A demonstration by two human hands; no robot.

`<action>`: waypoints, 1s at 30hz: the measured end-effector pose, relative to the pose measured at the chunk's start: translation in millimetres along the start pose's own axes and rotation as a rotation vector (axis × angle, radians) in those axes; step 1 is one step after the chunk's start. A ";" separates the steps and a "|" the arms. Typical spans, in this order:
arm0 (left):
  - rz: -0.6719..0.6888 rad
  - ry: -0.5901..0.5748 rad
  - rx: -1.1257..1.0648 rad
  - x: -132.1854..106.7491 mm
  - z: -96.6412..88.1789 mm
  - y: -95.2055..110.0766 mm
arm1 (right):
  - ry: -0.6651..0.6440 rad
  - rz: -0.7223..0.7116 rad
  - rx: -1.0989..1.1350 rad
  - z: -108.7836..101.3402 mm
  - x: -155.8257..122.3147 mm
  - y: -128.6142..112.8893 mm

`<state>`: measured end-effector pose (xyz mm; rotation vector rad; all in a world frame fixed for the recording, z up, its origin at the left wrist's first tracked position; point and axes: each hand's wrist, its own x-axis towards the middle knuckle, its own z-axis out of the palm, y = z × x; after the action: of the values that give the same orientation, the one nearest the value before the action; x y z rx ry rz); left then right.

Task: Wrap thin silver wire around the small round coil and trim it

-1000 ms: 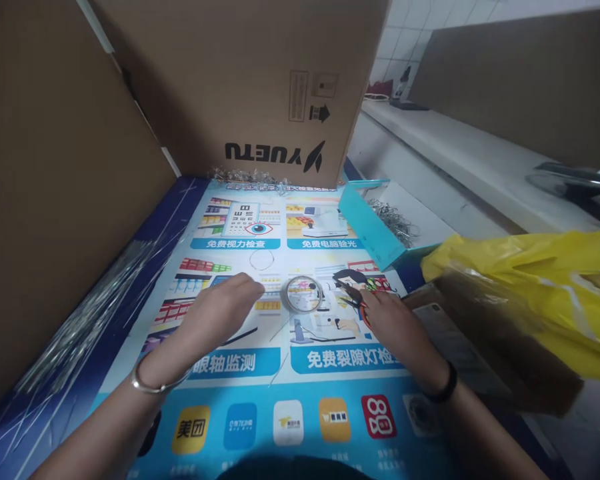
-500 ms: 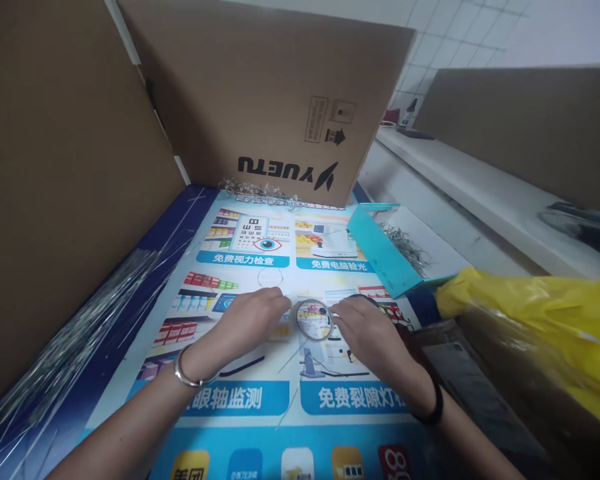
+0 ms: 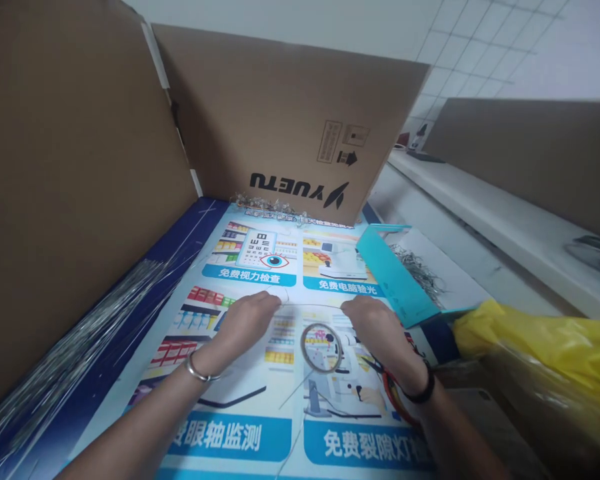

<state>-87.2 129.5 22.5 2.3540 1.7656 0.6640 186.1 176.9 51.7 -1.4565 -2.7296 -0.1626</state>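
A thin wire [image 3: 310,306] runs nearly straight between my two hands, above the printed poster sheet [image 3: 296,373]. Its left end is pinched in the fingers of my left hand [image 3: 245,325], which wears a silver bangle. My right hand [image 3: 377,325], with a black band at the wrist, pinches the other end. Just below the wire lies a narrow ring [image 3: 303,348], like a thin tape roll; neither hand touches it. Scissors [image 3: 393,395] with red and black handles rest partly hidden under my right forearm. Loose wire pieces [image 3: 294,395] lie near the ring.
Many straight wires [image 3: 95,320] lie in a bundle at left, along a cardboard wall [image 3: 80,133]. Another cardboard panel [image 3: 280,100] stands at the back, with twisted pieces [image 3: 265,203] at its foot. At right are a teal-edged box [image 3: 397,273] of wire bits and a yellow bag [image 3: 540,340].
The view has tilted up a little. My hands have moved away from the ring, farther up the poster, and the wire between them now shows clearly. The scissors have come into sight.
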 end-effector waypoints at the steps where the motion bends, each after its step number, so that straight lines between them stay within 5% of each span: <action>1: -0.034 0.026 -0.014 1.0 3.2 -6.8 | -0.008 0.049 -0.002 1.5 -0.7 9.3; 5: -0.200 0.148 -0.162 5.2 15.4 -34.0 | -0.029 0.240 0.016 8.4 -2.8 36.5; 10: -0.340 0.242 -0.387 9.9 26.2 -53.8 | -0.025 0.306 0.025 17.9 21.1 42.8; 19: -0.380 0.263 -0.459 12.0 26.8 -54.8 | -0.097 0.263 0.065 33.0 107.1 22.9; 30: -0.368 0.213 -0.462 12.9 20.8 -49.2 | -0.057 0.346 0.044 46.0 111.1 21.1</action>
<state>-119.1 160.2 -10.0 1.6575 1.8118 1.1423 142.3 285.5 17.3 -1.9137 -2.4513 -0.0472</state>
